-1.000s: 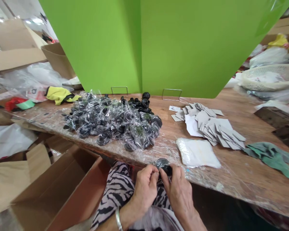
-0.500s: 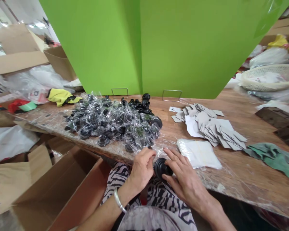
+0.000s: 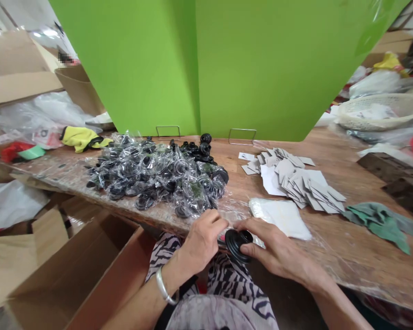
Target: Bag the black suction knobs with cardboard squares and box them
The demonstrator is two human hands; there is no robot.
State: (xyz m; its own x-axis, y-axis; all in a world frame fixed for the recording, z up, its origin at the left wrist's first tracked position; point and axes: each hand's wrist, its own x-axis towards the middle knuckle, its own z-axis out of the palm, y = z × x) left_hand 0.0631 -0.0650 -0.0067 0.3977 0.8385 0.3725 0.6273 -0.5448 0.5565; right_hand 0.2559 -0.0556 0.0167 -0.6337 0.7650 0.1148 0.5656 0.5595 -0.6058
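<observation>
While black ringed part (image 3: 234,246) is pinched by thumb and fingers of right hand (image 3: 278,250), left hand (image 3: 200,240) is kept narrow just beside it; whether anything is gripped there cannot be told. Part judged light, rubbery, smooth; best held by narrow neck (image 3: 246,236).

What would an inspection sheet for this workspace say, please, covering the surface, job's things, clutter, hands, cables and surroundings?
Surface: wooden table, scuffed along its front edge.
Job's things: black ribbed part in hand; pile of clear-wrapped black parts on the left.
Clutter: grey cards, flat white stack, green cloth, yellow-and-black cloth.
Hands: right hand grips the part; left hand is beside it, fingers curled, grip unclear.
Cables: nothing seen.
Surroundings: green panels behind; open cardboard box low at left; pale basket far right.
</observation>
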